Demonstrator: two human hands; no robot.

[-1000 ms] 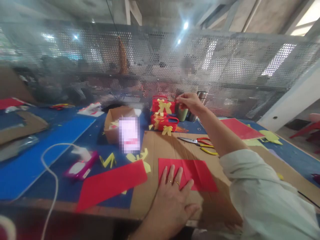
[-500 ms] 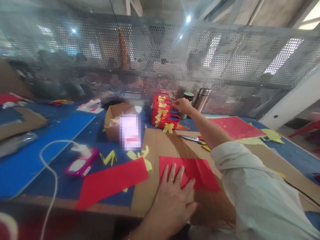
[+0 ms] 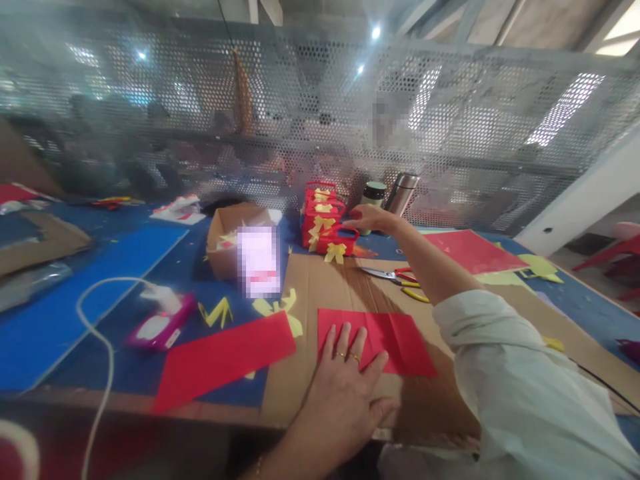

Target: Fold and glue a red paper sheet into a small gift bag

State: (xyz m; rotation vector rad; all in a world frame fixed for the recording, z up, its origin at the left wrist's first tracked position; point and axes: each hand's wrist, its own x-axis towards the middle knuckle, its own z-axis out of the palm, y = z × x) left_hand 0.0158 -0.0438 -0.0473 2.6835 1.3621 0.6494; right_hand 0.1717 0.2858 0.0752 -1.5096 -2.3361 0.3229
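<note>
My left hand (image 3: 347, 383) lies flat, fingers spread, on a creased sheet of red paper (image 3: 400, 343). Under that sheet is a piece of brown cardboard (image 3: 295, 373). Farther off, my right hand (image 3: 371, 219) reaches out beside a row of small red paper bags (image 3: 313, 230) trimmed with yellow bows (image 3: 335, 252). Its fingers are slightly apart at the right side of the bags; whether they touch one is unclear. Scissors (image 3: 383, 273) with red handles lie below my right forearm, near a yellow-handled tool (image 3: 415, 294).
Left of the cardboard lies a red paper strip (image 3: 230, 360). Beyond it stand a small cardboard box (image 3: 220, 257) and a blurred bright screen (image 3: 259, 263). A steel flask (image 3: 403, 193) and a green-lidded jar (image 3: 373, 193) stand behind my right hand. A white cable (image 3: 107, 353) crosses the left side.
My right hand has lowered slightly beside the red bags, and its fingers have loosened from a pinch. My left hand stays on the red sheet. The view has shifted slightly.
</note>
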